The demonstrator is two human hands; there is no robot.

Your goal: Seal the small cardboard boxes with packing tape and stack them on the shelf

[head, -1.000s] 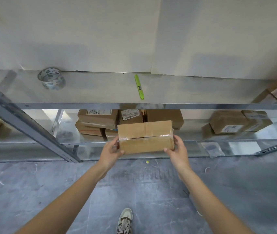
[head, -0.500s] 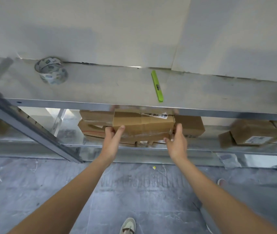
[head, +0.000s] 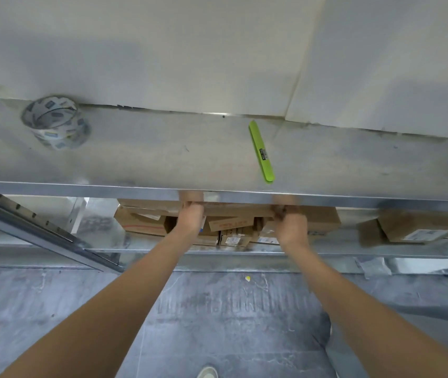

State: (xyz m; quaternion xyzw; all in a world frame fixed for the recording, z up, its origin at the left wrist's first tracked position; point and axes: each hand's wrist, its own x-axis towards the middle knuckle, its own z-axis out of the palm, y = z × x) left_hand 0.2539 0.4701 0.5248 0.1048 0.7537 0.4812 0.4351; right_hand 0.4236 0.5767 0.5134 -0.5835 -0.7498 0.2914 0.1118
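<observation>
Both my hands reach under the upper metal shelf [head: 163, 159] into the lower shelf. My left hand [head: 191, 218] and my right hand [head: 289, 225] grip the two ends of a small taped cardboard box [head: 238, 210], which sits on top of a stack of other boxes [head: 141, 222]. The upper shelf's front edge hides most of the held box and my fingertips. A roll of packing tape [head: 55, 121] stands on the upper shelf at the left.
A green utility knife [head: 261, 151] lies on the upper shelf right of centre. More cardboard boxes [head: 414, 227] sit on the lower shelf at the right. A slanted metal rail [head: 40, 230] crosses at the left. My shoe [head: 208, 372] shows on the grey floor below.
My hands carried the taped box from in front of the shelf forward and into the lower shelf, onto the stack. The view has moved closer to the shelves.
</observation>
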